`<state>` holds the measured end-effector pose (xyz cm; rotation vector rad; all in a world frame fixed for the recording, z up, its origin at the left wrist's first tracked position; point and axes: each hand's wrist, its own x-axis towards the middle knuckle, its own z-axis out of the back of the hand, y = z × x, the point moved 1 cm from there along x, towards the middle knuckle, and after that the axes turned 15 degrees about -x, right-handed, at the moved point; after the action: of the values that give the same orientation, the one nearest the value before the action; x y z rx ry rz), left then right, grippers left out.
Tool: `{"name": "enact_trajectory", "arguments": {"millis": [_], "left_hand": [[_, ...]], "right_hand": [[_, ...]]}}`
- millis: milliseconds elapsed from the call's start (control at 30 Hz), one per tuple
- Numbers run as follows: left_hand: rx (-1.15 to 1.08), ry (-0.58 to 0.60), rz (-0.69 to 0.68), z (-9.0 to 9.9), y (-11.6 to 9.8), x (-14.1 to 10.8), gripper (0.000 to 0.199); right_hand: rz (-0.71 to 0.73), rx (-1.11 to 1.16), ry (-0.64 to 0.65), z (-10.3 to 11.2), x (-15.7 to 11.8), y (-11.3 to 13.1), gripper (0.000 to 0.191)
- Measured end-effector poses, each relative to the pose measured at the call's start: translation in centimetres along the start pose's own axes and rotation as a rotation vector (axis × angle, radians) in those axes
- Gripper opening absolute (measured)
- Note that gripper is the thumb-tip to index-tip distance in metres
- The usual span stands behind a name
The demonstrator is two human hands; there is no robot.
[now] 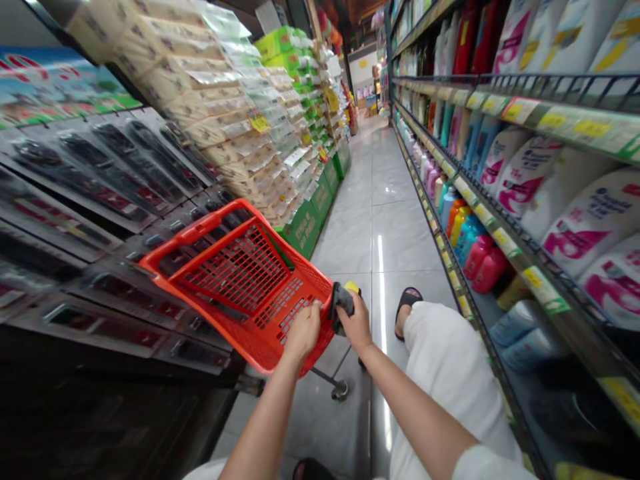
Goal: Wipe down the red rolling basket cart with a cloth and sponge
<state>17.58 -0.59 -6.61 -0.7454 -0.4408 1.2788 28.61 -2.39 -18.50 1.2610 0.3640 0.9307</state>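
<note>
A red plastic shopping cart [220,243] with a slotted basket stands tilted in view at the left of the aisle. At its near right corner is a dark grey fitting [343,299] with a yellow part [353,287] beside it. My right hand [355,320] is closed round this fitting from the right. My left hand [304,327] is at the basket's near side, close to the same corner. Its fingers are curled shut, and what they pinch is hidden. The basket floor shows bare slots. Below, a caster wheel [340,390] rests on the tiles.
Shelves [475,187] with shampoo bottles [530,173] run along the right. Packaged combs or brushes [100,167] hang on the left rack. Beyond them are stacked tissue packs [225,100] on green boxes [315,213]. Grey tiled floor [350,220] leads ahead; my sandalled foot [407,310] stands there.
</note>
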Motion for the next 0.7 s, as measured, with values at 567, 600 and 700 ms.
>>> {"name": "enact_trajectory", "arguments": {"millis": [567,600,700], "left_hand": [[0.037,0.001,-0.039,-0.9,-1.1,1.8,0.054],[0.038,-0.003,-0.041,-1.1,-1.2,1.8,0.055],[0.023,-0.018,-0.016,-1.6,-1.3,2.3,0.06]], "right_hand": [[-0.135,-0.039,0.239,-1.0,2.1,-2.6,0.027],[-0.083,0.022,0.19,-1.0,2.2,-2.1,0.029],[-0.023,0.176,0.093,-0.8,2.3,-0.7,0.036]]}}
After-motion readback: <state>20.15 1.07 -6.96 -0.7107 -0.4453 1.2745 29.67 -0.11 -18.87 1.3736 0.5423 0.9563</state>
